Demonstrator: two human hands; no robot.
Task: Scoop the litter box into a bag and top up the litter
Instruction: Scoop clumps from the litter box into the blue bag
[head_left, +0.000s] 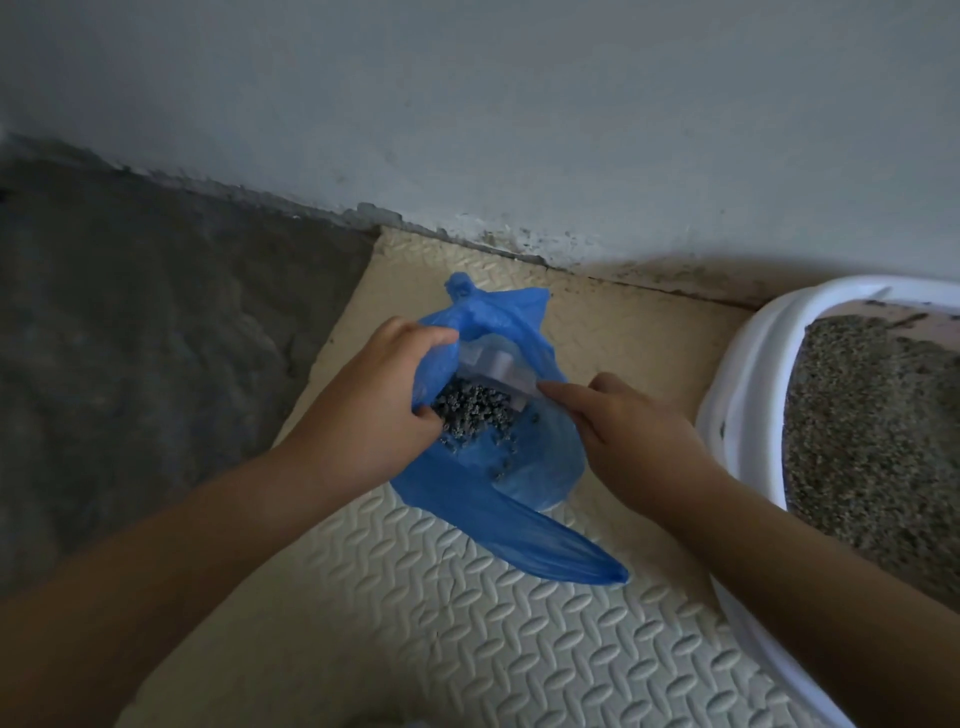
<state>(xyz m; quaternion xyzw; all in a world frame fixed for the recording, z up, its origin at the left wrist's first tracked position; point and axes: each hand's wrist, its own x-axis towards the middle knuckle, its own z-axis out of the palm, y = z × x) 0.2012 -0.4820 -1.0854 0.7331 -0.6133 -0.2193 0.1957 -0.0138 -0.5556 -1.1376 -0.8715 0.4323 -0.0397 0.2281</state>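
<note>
Blue bag (498, 483) sits on the mat between my hands, mouth up, dark clumps (475, 410) piled inside. It's thin and floppy, and I reckon bottom-heavy now, so I'd grip the rim, never the belly. My left hand (384, 395) is pinching the near rim, holding it open. My right hand (634, 431) is closed round the pale scoop (498, 371), tipped into the mouth. The litter box (748, 415) is just right of my right hand.

Under you the floor (130, 364) is rough dark concrete at the left, and a cream foam mat (441, 623) with an embossed pattern lies on it against the far wall. On that mat sit your blue bag (498, 499), near the middle, and the white litter box (737, 415) at the right edge.
</note>
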